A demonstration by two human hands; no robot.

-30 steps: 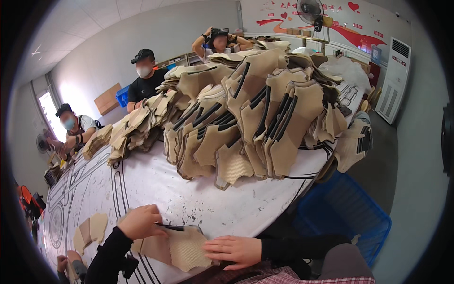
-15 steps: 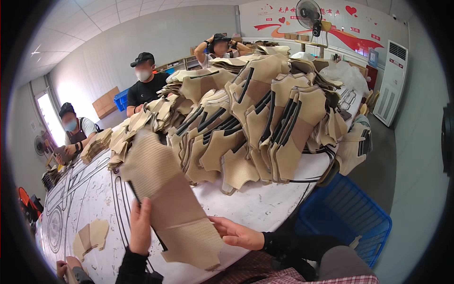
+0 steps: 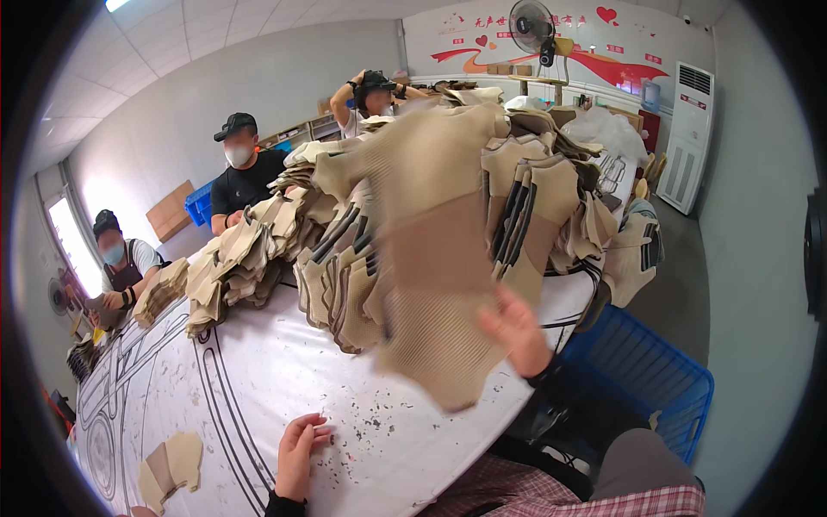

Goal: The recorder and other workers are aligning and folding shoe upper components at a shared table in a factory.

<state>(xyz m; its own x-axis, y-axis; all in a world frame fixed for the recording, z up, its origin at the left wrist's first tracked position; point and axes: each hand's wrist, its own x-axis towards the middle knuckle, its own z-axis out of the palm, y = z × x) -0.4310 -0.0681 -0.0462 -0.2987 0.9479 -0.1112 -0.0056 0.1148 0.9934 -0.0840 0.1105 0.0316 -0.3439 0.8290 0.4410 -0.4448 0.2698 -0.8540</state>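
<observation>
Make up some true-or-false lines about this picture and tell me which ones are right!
1. The right hand is at the edge of a big fabric piece. True.
2. The left hand is holding a fabric piece too. False: it looks empty, over the white table.
3. Another fabric piece lies on the table at the picture's lower left. True.
4. The basket beside the table is red. False: it is blue.
5. The tall air conditioner is white. True.

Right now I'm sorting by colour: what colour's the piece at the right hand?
The piece is beige with a brown middle, clearest in head view.
</observation>
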